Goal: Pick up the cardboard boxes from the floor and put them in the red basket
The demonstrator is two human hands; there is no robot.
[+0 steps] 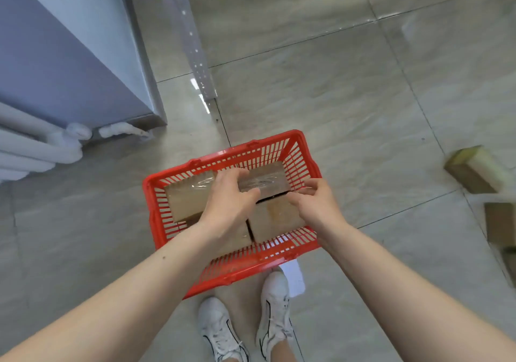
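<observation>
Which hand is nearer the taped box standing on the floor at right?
Right. The right hand is over the red basket's right side, nearer the taped box; the left hand is mid-basket, farther away.

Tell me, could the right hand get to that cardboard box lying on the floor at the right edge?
Probably, after moving over. The right hand is busy over the red basket, and the box on the floor lies apart from it, with only bare tile between them.

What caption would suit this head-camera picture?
Both hands settle cardboard boxes in a red basket; more boxes wait on the floor.
</observation>
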